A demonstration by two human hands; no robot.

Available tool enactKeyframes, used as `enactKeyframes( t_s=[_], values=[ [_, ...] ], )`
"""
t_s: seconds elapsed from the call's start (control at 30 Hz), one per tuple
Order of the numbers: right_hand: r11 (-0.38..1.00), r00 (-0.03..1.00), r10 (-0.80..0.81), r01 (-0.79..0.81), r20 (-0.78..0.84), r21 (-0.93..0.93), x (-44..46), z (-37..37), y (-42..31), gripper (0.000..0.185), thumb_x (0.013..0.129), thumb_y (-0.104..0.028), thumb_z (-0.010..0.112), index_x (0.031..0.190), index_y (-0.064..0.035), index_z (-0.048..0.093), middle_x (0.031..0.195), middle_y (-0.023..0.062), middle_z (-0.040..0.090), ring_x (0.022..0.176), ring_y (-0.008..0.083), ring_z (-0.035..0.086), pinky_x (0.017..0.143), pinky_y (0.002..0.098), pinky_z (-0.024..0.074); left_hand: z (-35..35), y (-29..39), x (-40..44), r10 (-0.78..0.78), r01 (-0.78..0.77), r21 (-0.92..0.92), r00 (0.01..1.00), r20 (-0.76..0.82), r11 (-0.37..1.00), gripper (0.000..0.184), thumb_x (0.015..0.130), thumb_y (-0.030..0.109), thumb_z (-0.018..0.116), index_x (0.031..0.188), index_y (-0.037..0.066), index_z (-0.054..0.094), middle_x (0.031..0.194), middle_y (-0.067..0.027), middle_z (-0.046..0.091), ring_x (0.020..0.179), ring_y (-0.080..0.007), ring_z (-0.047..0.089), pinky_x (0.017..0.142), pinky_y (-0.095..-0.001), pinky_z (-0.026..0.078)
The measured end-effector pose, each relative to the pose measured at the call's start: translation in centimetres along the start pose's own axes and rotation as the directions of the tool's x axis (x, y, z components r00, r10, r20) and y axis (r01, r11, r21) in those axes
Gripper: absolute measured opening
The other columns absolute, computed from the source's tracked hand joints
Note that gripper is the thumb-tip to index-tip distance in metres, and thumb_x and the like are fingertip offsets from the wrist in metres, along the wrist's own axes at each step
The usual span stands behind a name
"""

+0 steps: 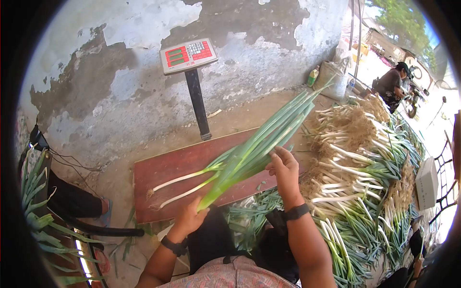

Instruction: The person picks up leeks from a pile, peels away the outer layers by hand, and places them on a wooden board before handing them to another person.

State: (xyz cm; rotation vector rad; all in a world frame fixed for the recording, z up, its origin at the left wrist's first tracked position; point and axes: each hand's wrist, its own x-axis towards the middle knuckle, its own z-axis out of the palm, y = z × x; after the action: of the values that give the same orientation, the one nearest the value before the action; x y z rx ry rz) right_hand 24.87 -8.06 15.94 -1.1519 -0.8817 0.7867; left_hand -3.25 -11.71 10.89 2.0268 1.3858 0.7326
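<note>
My left hand is closed around the pale lower end of a large green onion, whose long green leaves stretch up and to the right. Beside those leaves is my right hand, its fingers bent and pressed together at their edge; what they pinch, if anything, is too small to tell. Two thinner green onions with white stems and roots lie on the red board, partly under the large one.
A scale display stands on a post behind the board. On the right is a big pile of green onions, with a white box beside it. A person crouches at the back right. Leaves and another person's leg are at left.
</note>
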Motion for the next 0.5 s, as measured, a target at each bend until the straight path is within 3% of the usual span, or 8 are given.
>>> enactKeyframes(
  t_s=[0.03,0.13,0.23,0.27,0.4,0.47,0.5],
  values=[
    [0.988,0.992,0.121,-0.123,0.024,0.092,0.0,0.0,-0.2,0.036,0.082,-0.012,0.055,0.112,0.006,0.047,0.089,0.0073,0.056,0.059,0.009,0.053,0.049,0.0195,0.0398,0.1,-0.1,0.0,0.033,-0.033,0.041,0.999,-0.016,0.999,0.031,0.076,0.024,0.057,0.099,0.004,0.052,0.077,-0.021,0.057,0.074,-0.0395,0.055,0.06,-0.0417,0.043],
    [0.952,0.964,0.265,-0.264,0.016,0.157,-0.1,0.2,-0.6,0.029,0.082,-0.014,0.056,0.105,0.0036,0.05,0.082,0.0045,0.056,0.058,0.008,0.051,0.049,0.0189,0.0395,-0.1,0.2,-0.2,0.066,-0.062,0.114,0.997,-0.034,0.992,0.031,0.075,0.025,0.058,0.098,0.005,0.053,0.076,-0.0203,0.057,0.072,-0.0383,0.055,0.06,-0.042,0.044],
    [0.936,0.954,0.296,-0.301,0.052,0.182,0.3,-0.1,0.5,0.02,0.082,-0.014,0.056,0.095,0.0001,0.053,0.076,0.0012,0.053,0.056,0.0066,0.049,0.048,0.0184,0.0385,-0.5,0.4,-0.4,0.062,-0.056,0.17,0.997,-0.033,0.984,0.032,0.075,0.026,0.058,0.099,0.005,0.053,0.076,-0.0196,0.058,0.072,-0.0372,0.056,0.06,-0.042,0.044],
    [0.934,0.955,0.295,-0.297,0.038,0.201,0.4,-0.1,0.7,0.011,0.082,-0.012,0.056,0.086,-0.0028,0.053,0.072,-0.0006,0.052,0.054,0.0064,0.047,0.046,0.0184,0.0362,-0.5,0.4,-0.4,0.063,-0.056,0.191,0.998,-0.027,0.98,0.033,0.075,0.026,0.058,0.1,0.005,0.053,0.077,-0.0191,0.058,0.072,-0.0368,0.056,0.061,-0.042,0.044],
    [0.955,0.977,0.21,-0.213,0.039,0.206,0.5,0.0,1.3,0.013,0.08,-0.006,0.056,0.089,-0.0012,0.048,0.068,0.0,0.05,0.052,0.0069,0.045,0.043,0.019,0.034,0.0,-0.2,-0.6,-0.069,0.068,0.054,0.997,0.023,0.996,0.035,0.076,0.027,0.058,0.103,0.005,0.052,0.08,-0.0184,0.059,0.075,-0.0364,0.056,0.062,-0.0416,0.044],
    [0.991,0.987,0.084,-0.068,-0.134,0.118,0.6,0.5,1.2,0.02,0.077,0.001,0.055,0.092,-0.001,0.041,0.063,0.0009,0.048,0.048,0.0073,0.043,0.042,0.0196,0.0324,0.0,0.3,-0.6,-0.089,0.09,-0.018,0.996,0.03,0.996,0.033,0.076,0.022,0.059,0.101,0.003,0.051,0.08,-0.0193,0.056,0.076,-0.0345,0.056,0.064,-0.0381,0.043],
    [0.99,0.989,0.088,-0.074,-0.118,0.118,0.5,0.8,1.0,0.02,0.077,0.001,0.055,0.092,-0.001,0.041,0.063,0.0009,0.048,0.048,0.0073,0.043,0.042,0.0196,0.0324,0.0,0.3,-0.6,-0.101,0.101,-0.019,0.995,0.019,0.995,0.033,0.076,0.022,0.059,0.101,0.003,0.051,0.08,-0.0193,0.056,0.076,-0.0345,0.056,0.064,-0.0381,0.043]
  ],
)
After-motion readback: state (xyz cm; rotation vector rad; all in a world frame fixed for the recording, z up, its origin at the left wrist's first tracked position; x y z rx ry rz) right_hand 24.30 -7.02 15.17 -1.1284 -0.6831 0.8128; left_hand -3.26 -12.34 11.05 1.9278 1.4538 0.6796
